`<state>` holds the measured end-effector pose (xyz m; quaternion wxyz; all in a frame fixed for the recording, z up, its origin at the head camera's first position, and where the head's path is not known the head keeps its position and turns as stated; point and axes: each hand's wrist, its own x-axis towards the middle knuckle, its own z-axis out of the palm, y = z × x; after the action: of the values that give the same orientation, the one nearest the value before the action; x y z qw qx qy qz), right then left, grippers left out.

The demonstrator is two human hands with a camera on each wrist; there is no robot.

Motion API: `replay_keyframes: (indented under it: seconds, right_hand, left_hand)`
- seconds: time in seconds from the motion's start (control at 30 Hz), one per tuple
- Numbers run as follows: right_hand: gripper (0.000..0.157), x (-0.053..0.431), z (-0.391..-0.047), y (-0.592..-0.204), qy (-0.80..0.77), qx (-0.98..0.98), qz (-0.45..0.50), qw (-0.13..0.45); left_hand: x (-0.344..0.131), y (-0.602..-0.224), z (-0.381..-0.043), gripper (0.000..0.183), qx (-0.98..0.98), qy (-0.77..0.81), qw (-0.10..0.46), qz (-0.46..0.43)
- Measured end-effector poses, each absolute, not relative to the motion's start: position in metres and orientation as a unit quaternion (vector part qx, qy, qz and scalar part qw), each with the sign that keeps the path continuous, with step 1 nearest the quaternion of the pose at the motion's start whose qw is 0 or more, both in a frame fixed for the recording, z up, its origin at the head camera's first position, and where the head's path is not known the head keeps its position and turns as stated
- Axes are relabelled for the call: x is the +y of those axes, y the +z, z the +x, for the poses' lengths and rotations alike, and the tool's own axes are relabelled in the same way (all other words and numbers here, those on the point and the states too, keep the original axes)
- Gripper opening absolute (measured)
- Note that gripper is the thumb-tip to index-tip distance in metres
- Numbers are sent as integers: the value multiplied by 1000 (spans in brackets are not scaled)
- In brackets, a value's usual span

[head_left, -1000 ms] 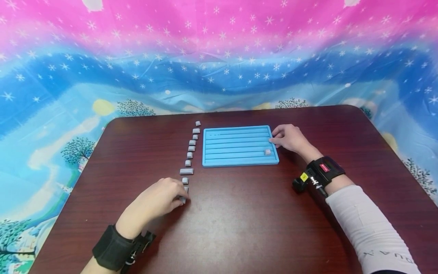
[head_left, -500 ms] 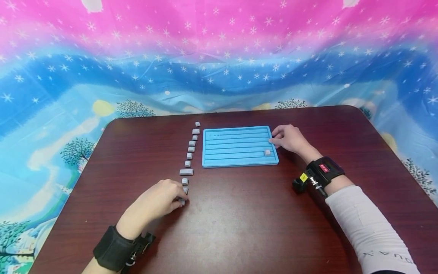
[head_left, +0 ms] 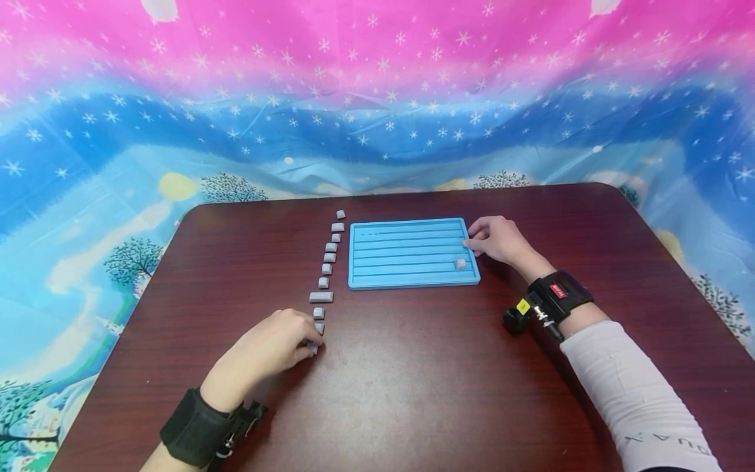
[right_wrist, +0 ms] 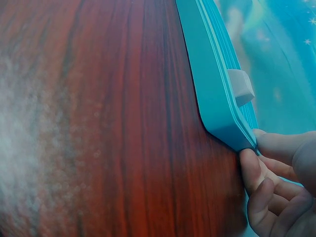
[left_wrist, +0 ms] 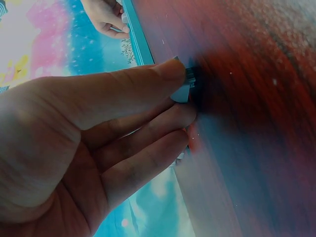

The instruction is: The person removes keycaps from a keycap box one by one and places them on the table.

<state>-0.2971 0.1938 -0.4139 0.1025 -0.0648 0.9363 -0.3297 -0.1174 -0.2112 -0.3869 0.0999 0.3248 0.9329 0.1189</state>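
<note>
My left hand (head_left: 274, 344) is at the near end of a line of grey keycaps on the dark wooden table. Its thumb and fingers pinch a small keycap (left_wrist: 181, 94), which sits at the tabletop and is partly covered by the thumb. Just beyond it, another keycap (head_left: 320, 328) is half hidden by the fingers. My right hand (head_left: 501, 237) grips the right edge of a blue ridged tray (head_left: 407, 286) between thumb and fingers. One pale keycap (head_left: 461, 263) rests in the tray near its right end; it also shows in the right wrist view.
Beyond the left hand, several keycaps run away towards the back, among them a long one (head_left: 321, 297) and a far one (head_left: 340, 214). They lie left of the tray. A printed cloth (head_left: 377, 98) hangs behind the table's back edge.
The left hand and its keycap have shifted very slightly towards the near left. My right hand stays on the tray edge, and the tray has not visibly moved.
</note>
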Motion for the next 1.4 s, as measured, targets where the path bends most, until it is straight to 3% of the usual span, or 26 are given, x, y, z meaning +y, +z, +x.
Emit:
replay_keyframes:
  seconds: [0.67, 1.1, 1.4]
  right_hand:
    - [32, 195, -299, -415, -327, 937, -65, 101]
    - [30, 194, -297, -413, -328, 938, -63, 98]
    - [31, 194, -297, -413, -328, 937, -65, 103]
  left_hand:
    - [-211, -383, -115, 21, 935, 107, 93, 324]
    - [-197, -372, -125, 16, 930, 139, 106, 322]
    - [-178, -368, -145, 25, 926, 110, 69, 355]
